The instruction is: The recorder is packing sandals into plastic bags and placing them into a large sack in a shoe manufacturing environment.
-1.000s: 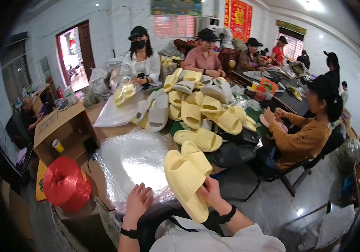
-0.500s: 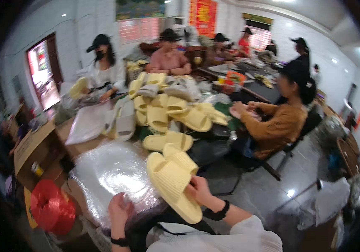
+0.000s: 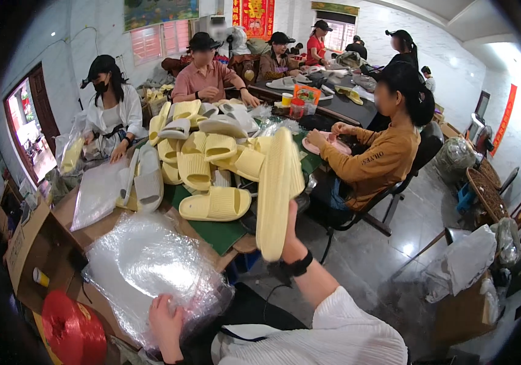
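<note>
Right hand (image 3: 290, 234) holds pale yellow slippers (image 3: 276, 188) upright, long axis vertical.

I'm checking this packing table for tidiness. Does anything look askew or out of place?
The yellow slippers lie in a loose heap on the table, some tilted or overlapping. A slipper pair stands on edge in the right hand; the left hand grips crumpled clear bags.
</note>
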`<action>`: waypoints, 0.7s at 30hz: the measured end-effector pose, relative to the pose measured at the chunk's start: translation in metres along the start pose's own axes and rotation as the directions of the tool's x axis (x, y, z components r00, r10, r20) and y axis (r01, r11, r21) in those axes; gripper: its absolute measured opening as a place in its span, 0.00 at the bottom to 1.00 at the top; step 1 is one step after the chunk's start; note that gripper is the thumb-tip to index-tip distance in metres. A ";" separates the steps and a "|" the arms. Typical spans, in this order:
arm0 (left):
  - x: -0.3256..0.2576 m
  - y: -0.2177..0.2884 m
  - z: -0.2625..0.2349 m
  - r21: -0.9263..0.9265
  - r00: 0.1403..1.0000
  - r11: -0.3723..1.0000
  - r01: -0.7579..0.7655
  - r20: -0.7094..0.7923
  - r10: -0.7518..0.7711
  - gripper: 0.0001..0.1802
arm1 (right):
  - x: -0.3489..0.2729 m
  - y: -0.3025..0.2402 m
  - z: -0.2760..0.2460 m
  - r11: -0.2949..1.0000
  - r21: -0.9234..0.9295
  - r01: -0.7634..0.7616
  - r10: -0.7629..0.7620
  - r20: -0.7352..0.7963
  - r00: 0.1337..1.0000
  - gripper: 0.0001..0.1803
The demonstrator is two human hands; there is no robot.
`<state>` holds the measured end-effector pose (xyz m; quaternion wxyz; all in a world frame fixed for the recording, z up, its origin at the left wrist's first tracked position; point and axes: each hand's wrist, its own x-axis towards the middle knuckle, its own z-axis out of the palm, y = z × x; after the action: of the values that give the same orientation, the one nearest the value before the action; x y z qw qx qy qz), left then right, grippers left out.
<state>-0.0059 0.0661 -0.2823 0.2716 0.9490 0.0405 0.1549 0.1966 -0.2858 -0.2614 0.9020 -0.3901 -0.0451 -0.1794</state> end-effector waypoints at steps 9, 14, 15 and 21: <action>-0.028 -0.081 0.046 -0.271 0.998 0.961 0.047 -0.039 -0.059 0.23 | -0.167 0.049 0.046 0.906 -0.412 -0.100 0.270 0.378 0.886 0.14; -0.016 -0.018 0.006 0.040 1.000 0.999 0.019 -0.004 -0.019 0.22 | -0.175 0.052 0.036 0.830 -0.549 0.096 0.241 0.509 0.826 0.15; -0.015 -0.017 0.005 0.061 1.000 0.998 0.004 -0.010 -0.003 0.22 | -0.178 0.056 0.037 0.870 -0.486 0.080 0.196 0.490 0.849 0.14; -0.017 -0.048 0.024 0.081 0.999 0.996 -0.036 -0.017 0.037 0.23 | -0.178 0.047 0.035 0.778 -0.627 0.042 0.329 0.463 0.823 0.15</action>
<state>-0.0145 0.0919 -0.3312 0.2296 0.9584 0.0320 0.1666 0.0493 -0.1796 -0.3083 0.6855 -0.6971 -0.2099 0.0082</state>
